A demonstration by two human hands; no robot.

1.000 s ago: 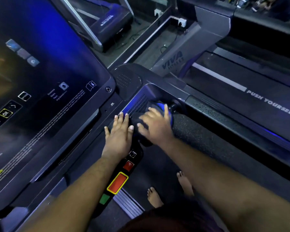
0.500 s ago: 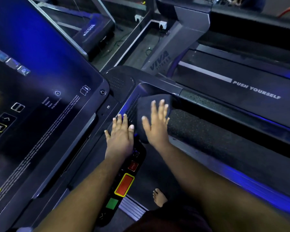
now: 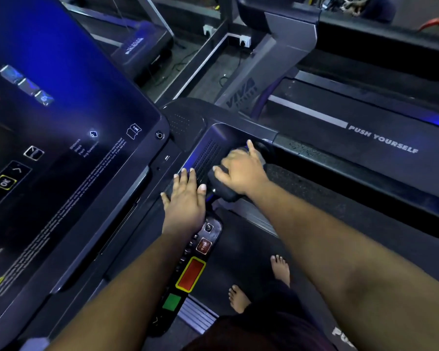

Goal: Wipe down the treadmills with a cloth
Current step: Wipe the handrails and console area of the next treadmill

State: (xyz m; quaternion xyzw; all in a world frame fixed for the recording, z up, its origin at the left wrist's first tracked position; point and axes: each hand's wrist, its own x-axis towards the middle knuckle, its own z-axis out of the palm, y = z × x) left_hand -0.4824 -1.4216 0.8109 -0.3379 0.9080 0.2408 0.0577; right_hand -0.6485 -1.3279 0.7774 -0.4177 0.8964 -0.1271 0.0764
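A person's right hand (image 3: 241, 171) grips a dark, bunched cloth (image 3: 222, 190) with curled fingers, against the ribbed right corner of a treadmill console (image 3: 211, 138). The left hand (image 3: 185, 198) lies flat beside it, fingers straight and together. A red pad (image 3: 203, 245) reads "STOP"; the neighbouring treadmill deck (image 3: 380, 141) reads "PUSH YOURSELF".

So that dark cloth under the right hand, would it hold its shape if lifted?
Probably not. The cloth bunches under the right hand and drapes over the console edge, so it looks floppy and light. It likely slides easily on the smooth plastic.
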